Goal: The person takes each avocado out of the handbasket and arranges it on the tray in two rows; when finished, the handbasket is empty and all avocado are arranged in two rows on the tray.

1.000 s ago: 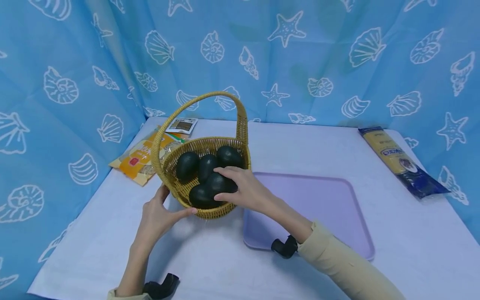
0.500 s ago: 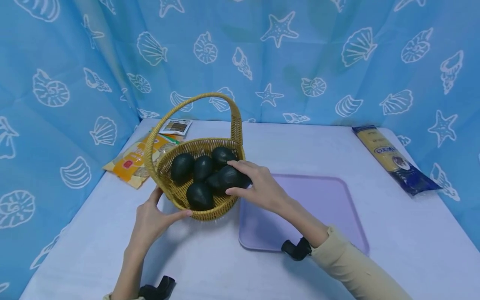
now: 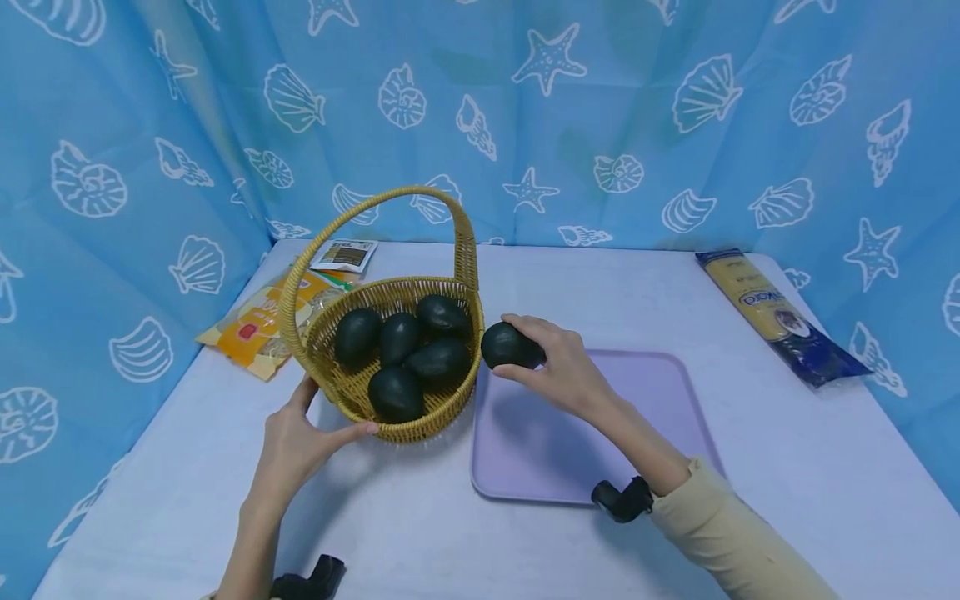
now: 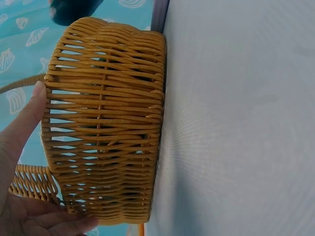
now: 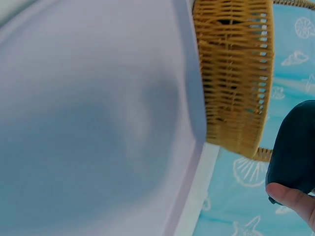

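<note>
My right hand (image 3: 564,368) grips a dark green avocado (image 3: 507,345) in the air, just right of the basket and above the left part of the purple tray (image 3: 600,467). In the right wrist view, the thumb lies against the lower end of this avocado (image 5: 293,152). Several more avocados (image 3: 396,393) lie inside the woven wicker basket (image 3: 420,432), which has a tall arched handle. At the basket's near left side my left hand (image 3: 296,446) holds the rim, its thumb on the front edge. The left wrist view shows that thumb and the fingers against the wicker wall (image 4: 106,123).
Behind the basket on the left lie an orange and cream food bag (image 3: 258,329) and a small white packet (image 3: 345,255). A blue and yellow pasta bag (image 3: 776,317) lies at the far right. A shell-patterned blue curtain (image 3: 480,125) hangs along the table's back and left.
My right hand has lifted an avocado out of the basket and carried it right, over the tray. The avocados left inside have shifted a little. My left hand keeps its hold on the rim.
</note>
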Motion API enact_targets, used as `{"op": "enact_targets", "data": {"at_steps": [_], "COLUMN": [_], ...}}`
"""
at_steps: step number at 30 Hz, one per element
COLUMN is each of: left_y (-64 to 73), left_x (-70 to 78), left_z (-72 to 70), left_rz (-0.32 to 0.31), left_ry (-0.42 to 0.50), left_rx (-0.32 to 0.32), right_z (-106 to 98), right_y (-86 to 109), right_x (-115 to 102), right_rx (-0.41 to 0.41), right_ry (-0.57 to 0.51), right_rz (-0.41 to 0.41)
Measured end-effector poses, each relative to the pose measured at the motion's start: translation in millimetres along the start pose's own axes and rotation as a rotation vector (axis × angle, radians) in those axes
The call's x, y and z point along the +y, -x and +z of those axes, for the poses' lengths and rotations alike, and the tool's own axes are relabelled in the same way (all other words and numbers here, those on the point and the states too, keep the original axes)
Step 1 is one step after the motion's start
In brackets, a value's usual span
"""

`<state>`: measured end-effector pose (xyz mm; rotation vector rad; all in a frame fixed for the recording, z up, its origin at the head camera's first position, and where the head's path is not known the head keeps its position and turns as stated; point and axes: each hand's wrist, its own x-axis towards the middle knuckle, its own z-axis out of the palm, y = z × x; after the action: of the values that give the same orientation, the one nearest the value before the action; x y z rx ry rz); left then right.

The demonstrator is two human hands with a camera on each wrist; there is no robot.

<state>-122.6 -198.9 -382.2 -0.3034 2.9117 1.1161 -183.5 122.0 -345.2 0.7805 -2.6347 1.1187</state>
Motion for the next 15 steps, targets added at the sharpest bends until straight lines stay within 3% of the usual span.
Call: {"op": "enact_targets", "data": {"at_steps": [15], "left_y": [-0.3], "left_x": [-1.8], "left_z": [1.5], "left_rz": [-0.004], "left_ry": [0.008], "left_rx": [-0.006], "right_z": [-2], "right_y": [2.1], "right_x": [30], "right_rx": [0.035], "right_ry": [0.066], "right_rz": [0.054]}}
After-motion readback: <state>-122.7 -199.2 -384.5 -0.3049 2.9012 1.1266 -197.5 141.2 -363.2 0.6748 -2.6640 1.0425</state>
